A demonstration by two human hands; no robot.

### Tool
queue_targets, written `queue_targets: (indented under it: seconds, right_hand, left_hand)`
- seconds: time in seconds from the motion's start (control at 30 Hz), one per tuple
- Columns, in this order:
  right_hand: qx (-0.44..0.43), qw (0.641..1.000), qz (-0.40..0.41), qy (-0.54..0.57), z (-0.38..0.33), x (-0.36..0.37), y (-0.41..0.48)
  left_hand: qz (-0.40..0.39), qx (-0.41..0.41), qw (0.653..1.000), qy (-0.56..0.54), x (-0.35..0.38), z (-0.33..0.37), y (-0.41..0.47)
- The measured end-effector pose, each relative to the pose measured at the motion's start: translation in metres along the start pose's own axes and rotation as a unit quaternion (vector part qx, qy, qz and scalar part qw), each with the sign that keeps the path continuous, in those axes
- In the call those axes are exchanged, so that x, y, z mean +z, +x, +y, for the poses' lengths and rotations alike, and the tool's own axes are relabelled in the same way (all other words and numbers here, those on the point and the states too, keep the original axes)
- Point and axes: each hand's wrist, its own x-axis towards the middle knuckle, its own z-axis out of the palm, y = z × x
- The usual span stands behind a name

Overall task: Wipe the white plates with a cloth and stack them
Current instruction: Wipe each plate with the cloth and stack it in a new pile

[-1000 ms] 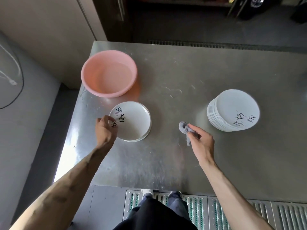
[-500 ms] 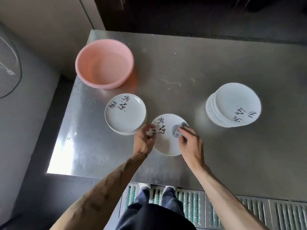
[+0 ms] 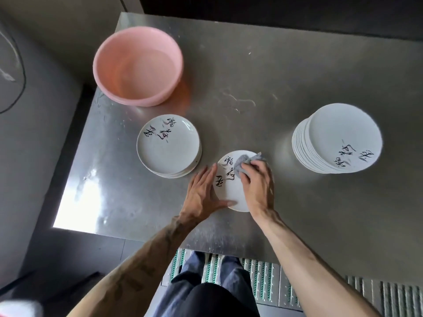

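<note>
Head view: left hand (image 3: 201,193) lay spread against the plate (image 3: 229,192), probably slick and breakable; right hand (image 3: 256,181) bunched the cloth (image 3: 241,163).

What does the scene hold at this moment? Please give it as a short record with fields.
in work: one plate flat on the table, near its front edge
left: left hand, fingers straight, steadies the plate's left rim
right: right hand grips the cloth and presses it on the plate
stacks: short stack left of the plate; tall stack right of it
other: pink basin behind the short stack
</note>
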Motion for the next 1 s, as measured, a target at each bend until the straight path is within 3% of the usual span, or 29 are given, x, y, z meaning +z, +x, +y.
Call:
queue_targets:
  seconds: [0.13, 0.3, 0.47, 0.63, 0.83, 1.0]
  right_hand:
    - [-0.096, 0.991, -0.097, 0.003, -0.006, 0.017, -0.014]
    - [-0.053, 0.998, -0.022, 0.013, -0.004, 0.021, 0.011]
    - [-0.143, 0.986, -0.083, 0.024, -0.001, 0.028, -0.022]
    - [-0.071, 0.997, -0.030, 0.016, 0.000, 0.024, 0.013]
    - [-0.154, 0.984, -0.082, 0.024, 0.003, 0.025, -0.023]
    - [-0.124, 0.991, 0.002, -0.048, 0.015, 0.010, 0.024]
  left_hand:
    - [0.038, 0.035, 0.998, -0.028, 0.004, -0.007, -0.003]
    - [0.050, 0.033, 0.997, -0.042, 0.005, -0.008, -0.002]
    - [0.062, 0.038, 0.997, -0.025, 0.009, -0.007, -0.003]
    - [0.049, 0.011, 0.999, -0.014, 0.011, -0.009, -0.002]
    - [0.051, 0.028, 0.998, -0.010, 0.013, -0.012, -0.004]
    - [0.030, 0.006, 0.999, -0.020, 0.010, -0.010, -0.003]
